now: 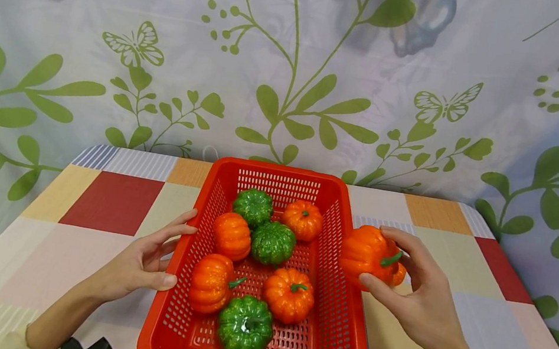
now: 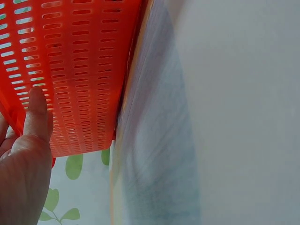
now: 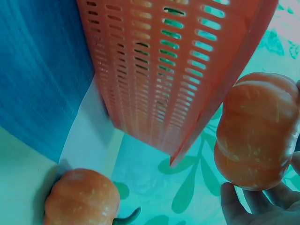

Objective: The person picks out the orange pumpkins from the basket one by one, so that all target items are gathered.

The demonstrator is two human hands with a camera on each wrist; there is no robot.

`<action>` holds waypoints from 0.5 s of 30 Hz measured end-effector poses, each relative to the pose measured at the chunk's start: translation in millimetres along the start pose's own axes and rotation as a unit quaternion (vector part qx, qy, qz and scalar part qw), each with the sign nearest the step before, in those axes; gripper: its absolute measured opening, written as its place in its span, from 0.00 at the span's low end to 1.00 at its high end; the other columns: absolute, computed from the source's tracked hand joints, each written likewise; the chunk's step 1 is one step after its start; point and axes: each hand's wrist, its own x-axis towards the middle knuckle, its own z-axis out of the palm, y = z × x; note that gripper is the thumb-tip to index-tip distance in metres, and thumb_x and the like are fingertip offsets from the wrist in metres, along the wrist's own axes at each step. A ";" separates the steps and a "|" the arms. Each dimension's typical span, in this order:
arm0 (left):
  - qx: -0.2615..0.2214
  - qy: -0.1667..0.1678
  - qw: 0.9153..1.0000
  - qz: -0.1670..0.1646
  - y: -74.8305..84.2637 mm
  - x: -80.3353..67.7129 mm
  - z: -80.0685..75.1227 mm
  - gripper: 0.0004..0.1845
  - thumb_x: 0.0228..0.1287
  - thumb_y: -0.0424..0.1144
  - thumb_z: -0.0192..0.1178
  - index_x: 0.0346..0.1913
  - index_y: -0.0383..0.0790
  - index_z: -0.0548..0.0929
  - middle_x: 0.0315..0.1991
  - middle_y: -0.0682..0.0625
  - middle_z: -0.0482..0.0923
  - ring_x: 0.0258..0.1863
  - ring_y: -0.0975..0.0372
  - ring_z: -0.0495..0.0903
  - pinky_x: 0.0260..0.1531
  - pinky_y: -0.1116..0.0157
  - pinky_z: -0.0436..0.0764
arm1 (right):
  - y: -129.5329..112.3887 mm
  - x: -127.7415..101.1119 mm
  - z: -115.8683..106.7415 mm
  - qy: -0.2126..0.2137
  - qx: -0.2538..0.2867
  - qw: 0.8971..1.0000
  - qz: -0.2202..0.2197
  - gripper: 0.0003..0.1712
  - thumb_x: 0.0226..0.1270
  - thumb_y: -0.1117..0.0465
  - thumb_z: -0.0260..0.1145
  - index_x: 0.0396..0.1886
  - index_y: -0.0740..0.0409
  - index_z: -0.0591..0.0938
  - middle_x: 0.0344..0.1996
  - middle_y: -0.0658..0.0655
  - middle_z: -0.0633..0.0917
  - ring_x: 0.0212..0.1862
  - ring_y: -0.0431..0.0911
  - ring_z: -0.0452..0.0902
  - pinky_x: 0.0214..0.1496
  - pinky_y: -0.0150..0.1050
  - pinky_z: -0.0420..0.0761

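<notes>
A red slotted basket point(image 1: 340, 332) stands mid-table and holds several small orange and green pumpkins, such as an orange one point(image 1: 288, 295) and a green one point(image 1: 245, 327). My left hand point(image 1: 170, 254) rests against the basket's left outer wall with its fingers nearly straight. The left wrist view shows its thumb point(image 2: 37, 112) pressing on that wall point(image 2: 79, 70). Just right of the basket, my right hand point(image 1: 374, 257) grips an orange pumpkin point(image 1: 358, 251) with a green stem. The right wrist view shows that pumpkin point(image 3: 255, 131) lifted beside the basket wall point(image 3: 164, 70), fingers point(image 3: 262, 206) beneath it.
A second orange pumpkin point(image 3: 82, 197) lies on the table near the basket's right side, mostly hidden behind my right hand in the head view. The table wears a checkered cloth point(image 1: 112, 201). A leaf-print curtain point(image 1: 294, 69) hangs close behind its far edge.
</notes>
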 end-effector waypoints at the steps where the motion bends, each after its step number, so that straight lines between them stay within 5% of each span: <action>1: 0.000 0.001 1.000 -0.001 -0.1 0.0 -0.2 0.36 0.55 0.23 0.56 0.66 0.29 0.55 0.72 0.49 0.34 0.66 0.50 0.52 0.53 0.56 0.71 | 0.5 -0.7 -1.5 0.001 -0.002 1.000 0.004 0.42 0.38 0.79 0.73 0.58 0.61 0.71 0.53 0.56 0.74 0.49 0.46 0.68 0.47 0.28 0.74; 15: 0.004 0.002 1.000 -0.003 0.1 0.0 -0.4 0.35 0.55 0.23 0.56 0.66 0.29 0.55 0.72 0.49 0.35 0.66 0.50 0.53 0.52 0.56 0.71 | 5.8 -11.0 -22.3 0.029 -0.045 0.998 0.033 0.42 0.37 0.82 0.71 0.58 0.65 0.71 0.56 0.60 0.69 0.56 0.45 0.63 0.48 0.23 0.72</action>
